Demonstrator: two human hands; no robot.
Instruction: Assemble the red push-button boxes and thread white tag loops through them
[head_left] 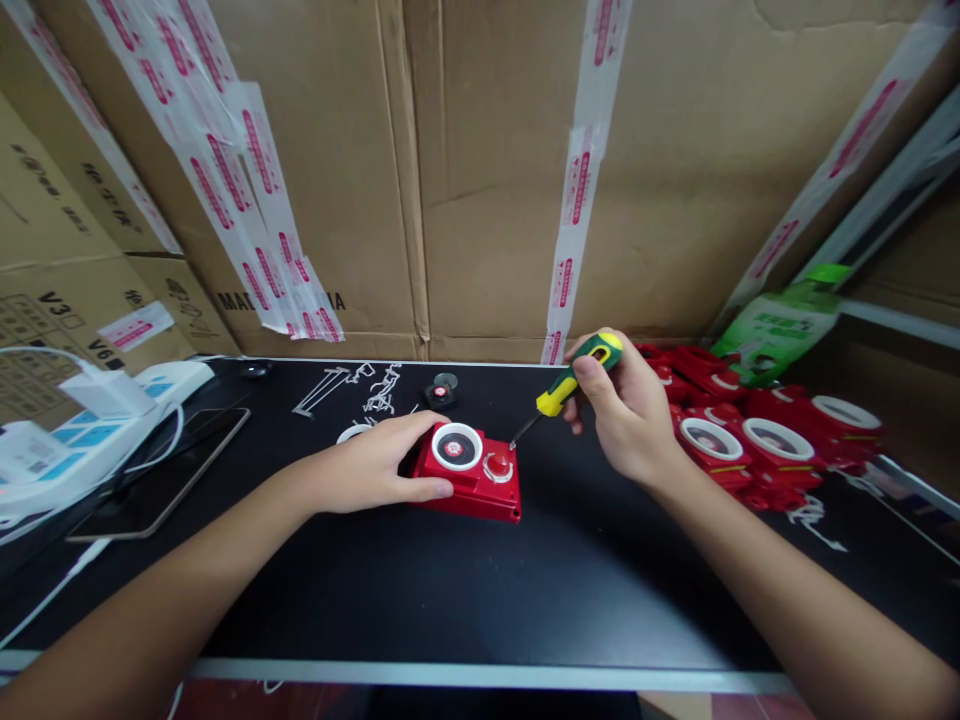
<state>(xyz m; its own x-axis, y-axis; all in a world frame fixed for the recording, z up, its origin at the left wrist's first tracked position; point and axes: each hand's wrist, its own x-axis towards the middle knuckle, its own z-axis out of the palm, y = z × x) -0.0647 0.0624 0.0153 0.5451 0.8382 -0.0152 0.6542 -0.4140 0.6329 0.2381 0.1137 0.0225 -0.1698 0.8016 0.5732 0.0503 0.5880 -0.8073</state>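
Observation:
My left hand (397,462) grips the left end of a red box-shaped device (472,497) lying on the black table. On the device's top are a white ring around a dark round disc (457,446) and a small red dome (498,461) with a pale rim. In my right hand (626,415) is a screwdriver (574,378) with a yellow and green handle. Its shaft slants down to the left, and the tip is at the device's back right corner, by the dome. Whether the tip sits in a screw is too small to tell.
Several similar red devices (780,440) are piled at the right, before a green bottle (780,325). Thin whitish pieces (382,390) and a small round dark part (440,392) lie behind my left hand. At the left are a phone (169,470) and a white power strip (97,440). Cardboard (495,200) stands behind.

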